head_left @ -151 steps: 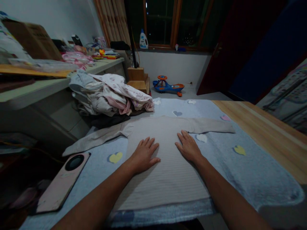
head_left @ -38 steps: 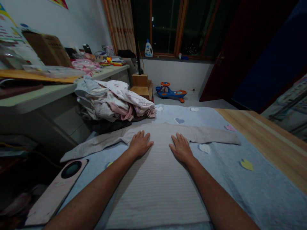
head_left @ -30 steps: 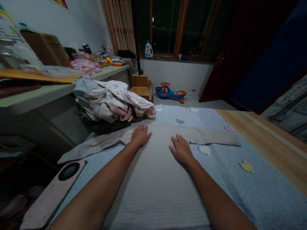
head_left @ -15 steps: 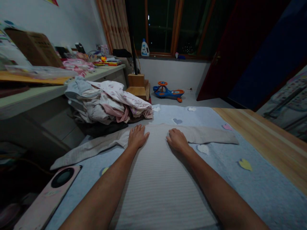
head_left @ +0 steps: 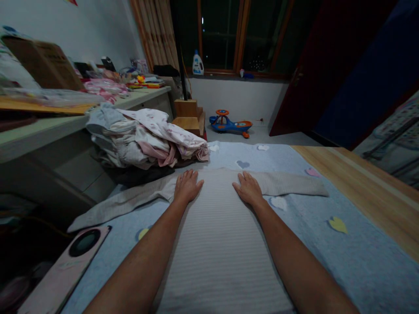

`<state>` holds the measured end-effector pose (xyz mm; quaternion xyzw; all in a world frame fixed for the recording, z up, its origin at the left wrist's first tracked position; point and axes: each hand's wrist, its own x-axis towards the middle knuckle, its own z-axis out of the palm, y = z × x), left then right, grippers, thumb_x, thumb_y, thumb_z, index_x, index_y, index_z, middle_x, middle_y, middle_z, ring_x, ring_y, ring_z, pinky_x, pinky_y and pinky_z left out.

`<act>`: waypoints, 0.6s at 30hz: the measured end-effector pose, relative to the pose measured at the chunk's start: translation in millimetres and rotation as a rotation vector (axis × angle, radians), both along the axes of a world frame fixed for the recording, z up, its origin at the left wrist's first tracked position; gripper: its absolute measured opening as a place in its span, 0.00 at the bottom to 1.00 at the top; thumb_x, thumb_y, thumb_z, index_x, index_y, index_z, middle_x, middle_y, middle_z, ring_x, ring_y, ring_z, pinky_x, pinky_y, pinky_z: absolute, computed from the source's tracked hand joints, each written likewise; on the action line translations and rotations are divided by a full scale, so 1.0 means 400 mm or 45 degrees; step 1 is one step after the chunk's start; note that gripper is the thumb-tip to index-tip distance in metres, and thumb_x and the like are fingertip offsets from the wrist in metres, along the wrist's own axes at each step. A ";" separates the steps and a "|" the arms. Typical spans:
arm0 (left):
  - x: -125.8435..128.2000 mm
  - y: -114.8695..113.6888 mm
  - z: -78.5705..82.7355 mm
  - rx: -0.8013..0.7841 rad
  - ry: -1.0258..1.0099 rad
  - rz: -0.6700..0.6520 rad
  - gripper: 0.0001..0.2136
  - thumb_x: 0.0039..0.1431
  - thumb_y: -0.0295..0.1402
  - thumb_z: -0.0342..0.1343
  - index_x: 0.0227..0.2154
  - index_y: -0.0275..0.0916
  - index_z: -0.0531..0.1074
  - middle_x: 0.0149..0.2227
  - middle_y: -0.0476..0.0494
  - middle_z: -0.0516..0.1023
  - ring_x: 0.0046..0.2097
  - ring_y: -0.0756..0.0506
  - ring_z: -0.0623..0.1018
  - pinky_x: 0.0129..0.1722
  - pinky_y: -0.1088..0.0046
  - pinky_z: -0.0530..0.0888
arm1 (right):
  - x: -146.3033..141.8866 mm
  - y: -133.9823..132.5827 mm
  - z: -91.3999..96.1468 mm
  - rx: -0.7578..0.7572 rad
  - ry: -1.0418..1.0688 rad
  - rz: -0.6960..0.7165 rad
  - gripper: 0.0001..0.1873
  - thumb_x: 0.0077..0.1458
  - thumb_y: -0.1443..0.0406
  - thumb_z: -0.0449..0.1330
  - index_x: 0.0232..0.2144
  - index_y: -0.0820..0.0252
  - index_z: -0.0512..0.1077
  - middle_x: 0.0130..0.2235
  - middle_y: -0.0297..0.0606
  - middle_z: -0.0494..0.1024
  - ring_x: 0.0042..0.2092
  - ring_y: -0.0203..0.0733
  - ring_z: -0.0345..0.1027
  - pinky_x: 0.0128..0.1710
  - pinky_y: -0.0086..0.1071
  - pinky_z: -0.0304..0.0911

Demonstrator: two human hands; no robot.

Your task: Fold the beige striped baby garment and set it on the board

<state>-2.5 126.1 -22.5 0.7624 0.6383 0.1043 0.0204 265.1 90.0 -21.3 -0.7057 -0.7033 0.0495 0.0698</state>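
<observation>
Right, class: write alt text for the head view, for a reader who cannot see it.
The left hand and right hand lie flat on a ribbed long-sleeved top spread over a blue heart-patterned blanket. A pile of clothes sits beyond the left sleeve; a pink phone lies at near left.

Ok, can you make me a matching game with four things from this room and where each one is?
Things:
1. left hand
2. phone
3. toy ride-on car
4. detergent bottle

Places:
A. on the windowsill
B. flat on the beige sweater
C. on the floor
D. at the near left edge of the blue blanket

Pairs: 1-B, 2-D, 3-C, 4-A.
</observation>
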 end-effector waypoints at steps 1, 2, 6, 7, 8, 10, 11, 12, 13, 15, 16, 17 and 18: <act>-0.001 0.001 -0.001 0.001 0.000 -0.002 0.26 0.67 0.45 0.44 0.63 0.37 0.62 0.68 0.35 0.60 0.69 0.36 0.58 0.66 0.51 0.56 | 0.003 0.001 -0.003 0.009 -0.004 -0.028 0.35 0.68 0.52 0.46 0.67 0.70 0.55 0.70 0.57 0.50 0.71 0.56 0.43 0.67 0.46 0.42; -0.001 0.001 -0.003 0.004 0.001 -0.004 0.26 0.67 0.45 0.44 0.63 0.37 0.62 0.68 0.35 0.60 0.69 0.36 0.58 0.66 0.50 0.56 | 0.006 0.001 -0.005 0.023 -0.007 -0.053 0.35 0.67 0.52 0.46 0.66 0.72 0.56 0.70 0.58 0.52 0.70 0.57 0.44 0.67 0.47 0.43; -0.003 0.004 -0.007 0.020 0.010 -0.007 0.26 0.67 0.45 0.44 0.63 0.37 0.63 0.67 0.34 0.62 0.68 0.36 0.59 0.65 0.50 0.56 | 0.013 0.000 -0.012 0.157 -0.010 -0.070 0.32 0.66 0.56 0.49 0.63 0.76 0.60 0.67 0.60 0.59 0.68 0.59 0.50 0.66 0.48 0.46; -0.004 0.004 -0.007 0.030 0.011 -0.012 0.26 0.67 0.45 0.44 0.63 0.37 0.63 0.67 0.34 0.62 0.68 0.36 0.60 0.65 0.50 0.57 | 0.013 -0.001 -0.014 0.208 0.000 -0.036 0.31 0.65 0.59 0.50 0.63 0.76 0.61 0.66 0.59 0.61 0.68 0.58 0.51 0.66 0.49 0.46; -0.004 0.004 -0.007 0.038 0.011 -0.017 0.26 0.67 0.45 0.44 0.62 0.37 0.63 0.67 0.34 0.62 0.68 0.36 0.60 0.65 0.50 0.57 | 0.012 -0.002 -0.015 0.259 0.019 0.016 0.29 0.64 0.61 0.51 0.62 0.75 0.63 0.66 0.58 0.62 0.67 0.57 0.52 0.67 0.49 0.46; -0.004 0.004 -0.007 0.048 0.009 -0.023 0.26 0.67 0.45 0.44 0.62 0.37 0.63 0.67 0.34 0.62 0.68 0.36 0.60 0.65 0.50 0.57 | 0.009 -0.002 -0.020 0.333 0.080 0.161 0.26 0.62 0.66 0.51 0.61 0.72 0.65 0.65 0.54 0.63 0.67 0.53 0.53 0.68 0.46 0.46; -0.004 0.004 -0.007 0.049 0.009 -0.022 0.26 0.67 0.45 0.44 0.62 0.37 0.63 0.67 0.34 0.62 0.67 0.36 0.60 0.65 0.51 0.57 | 0.006 -0.002 -0.023 0.348 0.116 0.240 0.26 0.62 0.68 0.50 0.60 0.72 0.65 0.66 0.53 0.63 0.67 0.50 0.54 0.68 0.44 0.46; -0.004 0.004 -0.007 0.049 0.010 -0.021 0.26 0.67 0.45 0.44 0.62 0.37 0.64 0.67 0.34 0.62 0.67 0.36 0.60 0.65 0.51 0.57 | 0.003 -0.001 -0.028 0.347 0.150 0.313 0.26 0.61 0.69 0.50 0.60 0.71 0.66 0.66 0.52 0.63 0.67 0.48 0.55 0.68 0.42 0.47; -0.005 0.004 -0.007 0.050 0.011 -0.019 0.26 0.67 0.45 0.45 0.62 0.37 0.64 0.67 0.34 0.63 0.67 0.36 0.60 0.65 0.51 0.57 | 0.000 -0.001 -0.032 0.336 0.182 0.373 0.26 0.61 0.69 0.49 0.60 0.71 0.66 0.66 0.52 0.63 0.67 0.46 0.55 0.68 0.41 0.49; -0.005 0.003 -0.006 0.054 0.012 -0.018 0.26 0.67 0.45 0.44 0.62 0.38 0.64 0.67 0.34 0.63 0.67 0.36 0.60 0.65 0.51 0.57 | -0.004 0.001 -0.040 0.300 0.224 0.436 0.27 0.62 0.68 0.50 0.61 0.72 0.64 0.65 0.53 0.64 0.66 0.46 0.57 0.67 0.40 0.51; -0.005 0.003 -0.006 0.055 0.010 -0.019 0.25 0.67 0.45 0.45 0.62 0.37 0.64 0.67 0.34 0.63 0.68 0.36 0.60 0.65 0.51 0.57 | -0.004 0.001 -0.043 0.280 0.234 0.446 0.27 0.62 0.66 0.50 0.62 0.72 0.64 0.65 0.53 0.65 0.66 0.46 0.58 0.67 0.40 0.51; -0.005 0.003 -0.005 0.055 0.007 -0.022 0.25 0.67 0.45 0.45 0.62 0.37 0.64 0.67 0.34 0.63 0.68 0.36 0.60 0.65 0.51 0.57 | -0.004 0.002 -0.044 0.262 0.235 0.447 0.28 0.62 0.65 0.51 0.62 0.72 0.63 0.64 0.54 0.65 0.65 0.47 0.58 0.67 0.41 0.52; -0.005 0.003 -0.005 0.054 0.002 -0.024 0.25 0.67 0.45 0.45 0.62 0.37 0.64 0.67 0.34 0.63 0.68 0.36 0.60 0.65 0.51 0.58 | -0.004 0.002 -0.044 0.246 0.228 0.443 0.28 0.63 0.64 0.52 0.63 0.72 0.62 0.64 0.54 0.65 0.65 0.47 0.58 0.67 0.41 0.52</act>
